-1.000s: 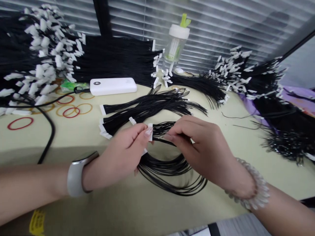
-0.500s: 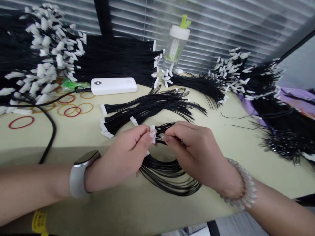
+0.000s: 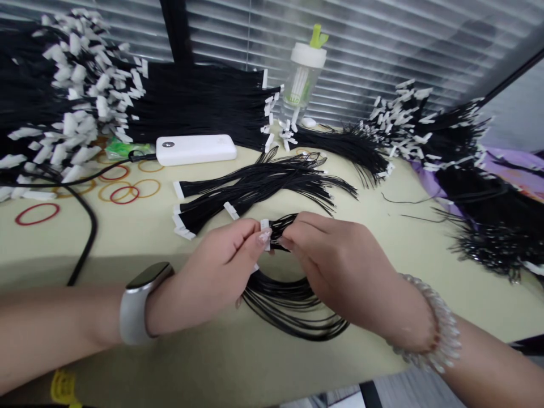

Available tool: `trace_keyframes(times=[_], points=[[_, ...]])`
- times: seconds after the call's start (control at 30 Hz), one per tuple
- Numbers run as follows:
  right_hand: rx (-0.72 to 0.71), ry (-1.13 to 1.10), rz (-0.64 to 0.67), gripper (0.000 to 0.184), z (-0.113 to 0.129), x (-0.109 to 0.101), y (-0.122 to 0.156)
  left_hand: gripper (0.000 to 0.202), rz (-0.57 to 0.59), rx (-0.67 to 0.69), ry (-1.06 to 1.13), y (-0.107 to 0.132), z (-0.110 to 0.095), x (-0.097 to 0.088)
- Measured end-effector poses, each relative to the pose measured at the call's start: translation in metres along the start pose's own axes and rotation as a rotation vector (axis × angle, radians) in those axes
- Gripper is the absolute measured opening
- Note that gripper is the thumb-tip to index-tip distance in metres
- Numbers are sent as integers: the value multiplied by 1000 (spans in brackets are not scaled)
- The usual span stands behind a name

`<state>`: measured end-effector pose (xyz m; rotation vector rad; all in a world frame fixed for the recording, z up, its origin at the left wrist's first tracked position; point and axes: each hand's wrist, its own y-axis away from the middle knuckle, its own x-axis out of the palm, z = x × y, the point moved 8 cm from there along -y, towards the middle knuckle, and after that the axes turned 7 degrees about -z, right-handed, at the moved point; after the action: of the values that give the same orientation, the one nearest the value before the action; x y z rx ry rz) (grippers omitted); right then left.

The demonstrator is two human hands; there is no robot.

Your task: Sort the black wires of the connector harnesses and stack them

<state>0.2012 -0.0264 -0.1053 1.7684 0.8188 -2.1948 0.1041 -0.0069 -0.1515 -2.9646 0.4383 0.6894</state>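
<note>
My left hand pinches a small white connector at the end of a bundle of thin black wires. The wires loop down onto the table below both hands. My right hand is closed on the black wires right beside the connector, fingertips nearly touching the left thumb. A second white connector pokes up just behind my left fingers. A grey watch sits on my left wrist and a clear bead bracelet on my right.
Finished black wire bundles with white connectors lie just beyond my hands. Large heaps fill the far left, back and right. A white power bank, rubber bands, a black cable and a clear bottle stand nearby.
Both hands have edged slightly closer together around the connector; my right fingers slid left along the wires. The wire loop barely shifted.
</note>
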Motion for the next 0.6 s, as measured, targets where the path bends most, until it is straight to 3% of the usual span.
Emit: trace_keyframes(times=[0.3, 0.6], points=[[18, -49, -34, 13, 1, 1, 1, 32, 3, 20, -48, 0, -2, 1], [-75, -21, -183, 17, 11, 5, 2, 29, -16, 12, -22, -1, -1, -2]])
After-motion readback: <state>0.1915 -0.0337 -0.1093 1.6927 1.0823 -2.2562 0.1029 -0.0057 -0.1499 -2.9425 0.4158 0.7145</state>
